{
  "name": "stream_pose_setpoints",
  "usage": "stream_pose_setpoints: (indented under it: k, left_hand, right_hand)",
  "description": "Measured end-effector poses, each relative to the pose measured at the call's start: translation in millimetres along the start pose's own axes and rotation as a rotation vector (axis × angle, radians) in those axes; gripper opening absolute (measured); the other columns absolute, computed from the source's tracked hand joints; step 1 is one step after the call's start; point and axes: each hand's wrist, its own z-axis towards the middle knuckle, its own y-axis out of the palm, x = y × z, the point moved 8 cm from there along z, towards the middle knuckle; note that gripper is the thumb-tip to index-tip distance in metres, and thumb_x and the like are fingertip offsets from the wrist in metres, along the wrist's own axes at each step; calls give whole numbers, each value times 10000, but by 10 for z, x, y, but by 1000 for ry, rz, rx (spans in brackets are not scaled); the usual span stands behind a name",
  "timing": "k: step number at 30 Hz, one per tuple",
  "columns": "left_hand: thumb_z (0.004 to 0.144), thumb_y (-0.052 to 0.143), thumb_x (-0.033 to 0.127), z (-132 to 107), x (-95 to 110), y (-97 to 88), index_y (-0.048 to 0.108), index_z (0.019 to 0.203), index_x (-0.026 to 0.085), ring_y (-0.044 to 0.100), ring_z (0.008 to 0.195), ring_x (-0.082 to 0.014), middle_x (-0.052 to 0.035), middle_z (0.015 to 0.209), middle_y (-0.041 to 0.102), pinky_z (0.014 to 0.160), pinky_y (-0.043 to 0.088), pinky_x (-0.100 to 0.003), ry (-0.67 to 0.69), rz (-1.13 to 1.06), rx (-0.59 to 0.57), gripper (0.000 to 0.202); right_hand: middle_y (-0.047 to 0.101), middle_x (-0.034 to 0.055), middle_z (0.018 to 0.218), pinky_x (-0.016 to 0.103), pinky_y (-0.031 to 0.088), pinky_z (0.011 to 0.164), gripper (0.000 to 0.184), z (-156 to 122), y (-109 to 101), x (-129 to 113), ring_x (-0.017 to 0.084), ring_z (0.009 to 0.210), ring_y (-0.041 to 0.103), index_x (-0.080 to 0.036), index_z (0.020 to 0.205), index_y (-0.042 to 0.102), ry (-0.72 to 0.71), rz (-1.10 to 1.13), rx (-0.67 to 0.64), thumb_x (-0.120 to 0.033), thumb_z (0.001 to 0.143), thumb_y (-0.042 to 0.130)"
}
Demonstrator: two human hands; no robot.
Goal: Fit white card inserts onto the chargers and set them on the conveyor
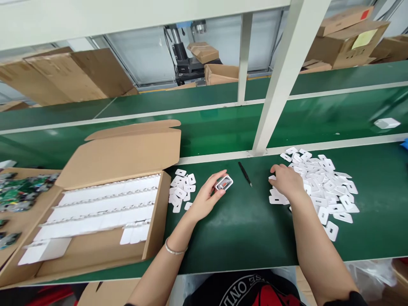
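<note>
My left hand [205,196] is closed around a small white plastic housing [228,179], whose open end shows a grey and orange part inside. My right hand [286,179] reaches down at the left edge of a big pile of flat white plastic plates [321,182], each with a slot. Its fingers curl over plates there; whether one is pinched is hidden. Between the hands, black tweezers [245,173] lie on the green table [236,225]. A smaller heap of white plates [181,189] sits left of my left hand.
An open cardboard box [167,191] at the left holds rows of white housings [105,208]. Beyond it are green circuit boards [22,191] on cardboard. A white post [274,93] rises from the table's back edge. A white piece [386,123] lies on the green back panel.
</note>
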Motion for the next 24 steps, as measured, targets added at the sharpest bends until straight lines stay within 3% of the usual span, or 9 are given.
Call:
stream_pose_setpoints:
  k: [3, 7, 10, 13, 16, 18, 21, 24]
  left_hand:
    - [1073, 586, 494, -95, 153, 18, 558, 1515, 301, 647, 1312, -264, -127, 1500, 618, 1075, 536, -390, 52, -121, 18, 482]
    - [1072, 556, 550, -128, 306, 51, 605, 1461, 273, 633, 1333, -281, -139, 1462, 642, 1066, 542, -391, 130, -171, 51, 480]
    - [1090, 482, 582, -140, 322, 89, 621, 1437, 259, 618, 1333, -294, -146, 1426, 665, 1022, 550, -393, 133, -169, 66, 494]
    - [1102, 426, 598, -168, 248, 142, 628, 1418, 250, 676, 1073, -232, -143, 1376, 685, 861, 548, -342, 84, -208, 71, 511]
    - [1122, 358, 589, -203, 98, 203, 621, 1383, 226, 594, 753, -154, -118, 1190, 719, 714, 495, -318, -40, -305, 75, 519]
    - [1128, 327, 589, -218, 19, 243, 619, 1343, 207, 551, 701, -154, -69, 973, 700, 703, 471, -325, -110, -369, 68, 527]
    - [1122, 286, 626, -218, -29, 265, 619, 1314, 200, 522, 709, -168, -11, 788, 601, 738, 451, -340, -156, -405, 62, 574]
    - [1105, 249, 676, -207, -26, 234, 619, 1303, 212, 512, 718, -174, -3, 770, 569, 744, 451, -348, -144, -412, 79, 625]
  right_hand:
    - [699, 110, 1214, 318, 435, 676, 299, 29, 36, 37, 255, 973, 720, -205, 1246, 690, 12, 42, -4, -151, 973, 580]
    - [691, 115, 1143, 336, 446, 649, 284, 69, -6, -49, 249, 856, 707, -183, 1203, 702, -34, 129, 135, -169, 941, 591]
    - [671, 92, 1104, 368, 531, 712, 255, 20, -147, -184, 209, 766, 682, -186, 1135, 708, -159, 404, 325, -178, 892, 629]
    - [619, 59, 1095, 381, 610, 813, 203, -134, -298, -368, 156, 732, 671, -217, 1075, 718, -383, 831, 441, -189, 886, 649]
    - [582, 49, 1099, 353, 641, 800, 123, -353, -392, -593, 153, 810, 681, -250, 1035, 726, -609, 1204, 422, -223, 930, 668]
    - [587, 57, 1094, 339, 643, 789, 79, -505, -416, -749, 170, 887, 685, -258, 1015, 728, -721, 1345, 368, -236, 960, 675]
    - [633, 70, 1100, 358, 636, 836, 81, -701, -407, -968, 191, 970, 687, -259, 1017, 744, -844, 1371, 279, -214, 977, 690]
    - [688, 69, 1109, 379, 621, 872, 136, -816, -377, -1110, 201, 1007, 698, -270, 1050, 766, -925, 1295, 227, -175, 976, 703]
